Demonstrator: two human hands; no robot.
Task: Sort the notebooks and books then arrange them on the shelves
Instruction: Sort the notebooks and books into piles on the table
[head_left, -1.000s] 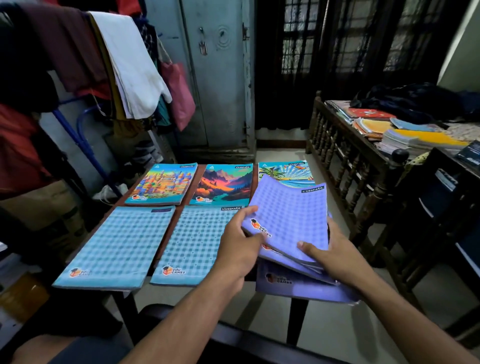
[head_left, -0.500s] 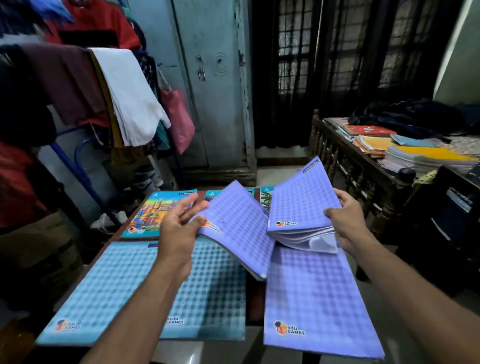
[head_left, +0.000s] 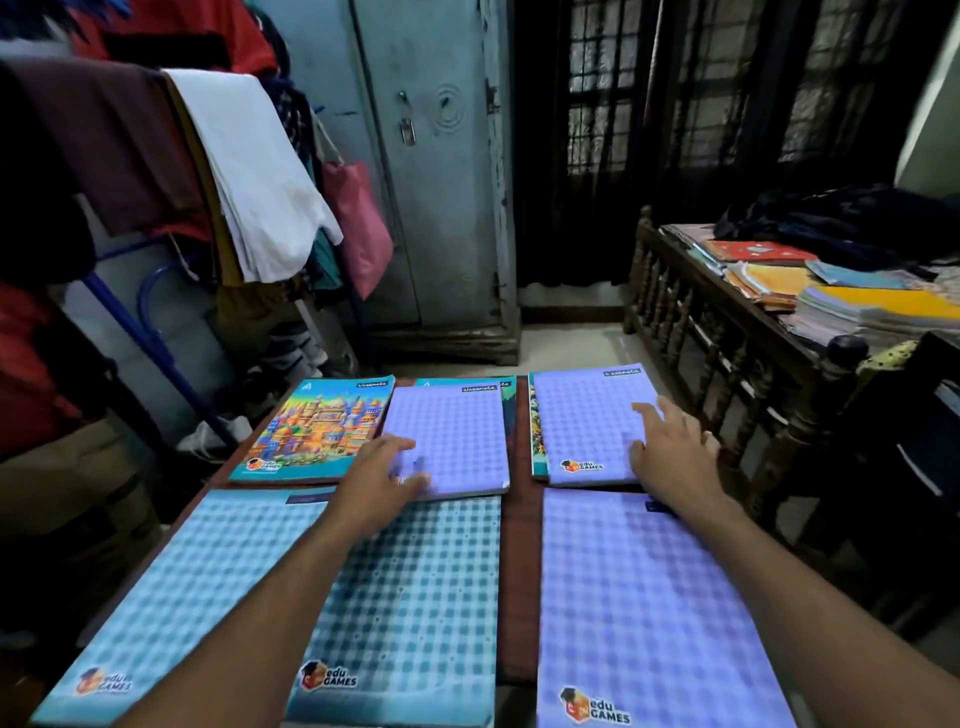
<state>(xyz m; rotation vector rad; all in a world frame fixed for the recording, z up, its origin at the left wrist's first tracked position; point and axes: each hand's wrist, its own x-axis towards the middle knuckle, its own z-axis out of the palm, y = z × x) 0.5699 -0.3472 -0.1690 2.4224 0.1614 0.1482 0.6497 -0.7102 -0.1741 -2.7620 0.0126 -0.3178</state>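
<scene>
Notebooks lie flat on a small brown table (head_left: 521, 545). My left hand (head_left: 382, 480) rests with spread fingers on a small purple checked notebook (head_left: 452, 436) that covers a picture-cover notebook in the back middle. My right hand (head_left: 670, 452) lies flat on another small purple notebook (head_left: 587, 421) at the back right, atop a picture-cover one. A castle-picture notebook (head_left: 317, 431) sits back left. In front lie two large blue checked notebooks (head_left: 197, 587) (head_left: 415, 597) and a large purple one (head_left: 639, 597).
A wooden bed rail (head_left: 727, 332) stands to the right, with stacks of books (head_left: 831, 296) on the bed. Clothes hang on a rack (head_left: 182, 171) at the left. A grey metal cupboard (head_left: 431, 156) stands behind the table.
Both hands lowered the purple notebooks they held in the air: the left one onto the back middle notebook, the right one onto the back right. The hands now lie flat on them.
</scene>
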